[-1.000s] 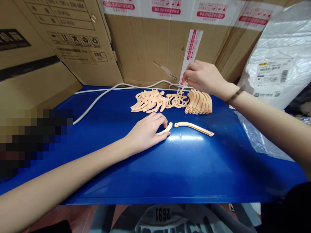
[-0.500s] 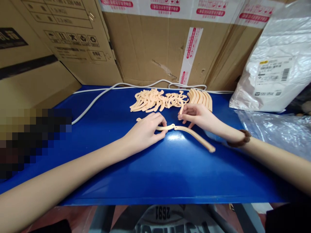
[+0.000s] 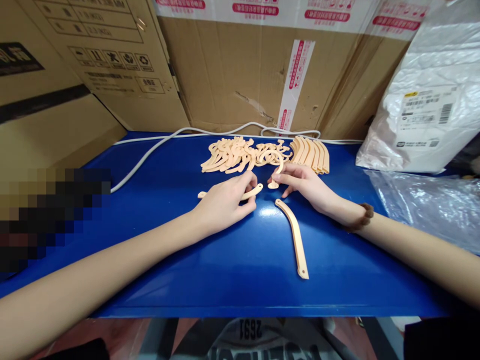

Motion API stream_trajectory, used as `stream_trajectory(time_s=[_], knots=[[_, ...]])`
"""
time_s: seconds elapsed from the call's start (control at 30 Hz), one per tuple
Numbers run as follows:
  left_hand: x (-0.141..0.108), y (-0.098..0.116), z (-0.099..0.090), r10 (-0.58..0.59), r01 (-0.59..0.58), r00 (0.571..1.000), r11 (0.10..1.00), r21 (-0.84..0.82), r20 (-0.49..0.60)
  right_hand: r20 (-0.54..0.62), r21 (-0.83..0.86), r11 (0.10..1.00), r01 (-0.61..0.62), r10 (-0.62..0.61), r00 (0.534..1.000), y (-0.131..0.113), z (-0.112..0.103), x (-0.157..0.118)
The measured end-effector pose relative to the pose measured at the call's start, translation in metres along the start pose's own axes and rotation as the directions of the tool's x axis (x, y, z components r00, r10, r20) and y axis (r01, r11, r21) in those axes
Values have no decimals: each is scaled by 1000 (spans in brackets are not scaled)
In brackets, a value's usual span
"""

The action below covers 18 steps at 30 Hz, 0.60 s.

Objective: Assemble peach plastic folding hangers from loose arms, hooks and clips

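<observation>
My left hand [image 3: 234, 197] is closed around a pale beige curved strip [image 3: 255, 192] with a hole in its tip; the strip's other end shows beyond the back of the hand. My right hand [image 3: 300, 182] pinches a beige hook [image 3: 280, 162] with a flat foot at its lower end, held slightly right of the strip. Between me and the right hand a longer curved arm piece [image 3: 293, 230] lies loose on the blue table, a hole at each end. Past the hands are a pile of short curved strips [image 3: 228, 154], a heap of hooks [image 3: 262, 154] and a row of long arm pieces [image 3: 311, 152].
A white cable [image 3: 165, 137] runs along the back of the blue table [image 3: 210, 280]. Cardboard boxes [image 3: 232, 70] wall off the back and left. At right stand a white parcel bag [image 3: 405, 130] and clear plastic film [image 3: 412, 200].
The long arm piece has swung toward me and now lies apart from the strip in my left hand. My right hand has shifted slightly with the hook, whose foot now shows.
</observation>
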State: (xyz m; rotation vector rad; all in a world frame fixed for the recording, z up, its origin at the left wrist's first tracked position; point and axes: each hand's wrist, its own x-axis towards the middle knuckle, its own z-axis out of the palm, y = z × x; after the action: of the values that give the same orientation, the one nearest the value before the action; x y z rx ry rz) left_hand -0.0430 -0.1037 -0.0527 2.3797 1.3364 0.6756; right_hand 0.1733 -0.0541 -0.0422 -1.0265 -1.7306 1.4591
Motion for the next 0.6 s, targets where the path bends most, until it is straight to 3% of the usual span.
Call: stream_trajectory(time_s=[0.37, 0.6], knots=[[-1, 1, 2, -45, 44, 999, 998, -38, -19, -29, 105, 994, -24, 27, 999, 2, 0, -1], [-1, -1, 3, 5, -6, 1000, 999, -42, -29, -51, 136, 991, -17, 24, 998, 2, 0, -1]])
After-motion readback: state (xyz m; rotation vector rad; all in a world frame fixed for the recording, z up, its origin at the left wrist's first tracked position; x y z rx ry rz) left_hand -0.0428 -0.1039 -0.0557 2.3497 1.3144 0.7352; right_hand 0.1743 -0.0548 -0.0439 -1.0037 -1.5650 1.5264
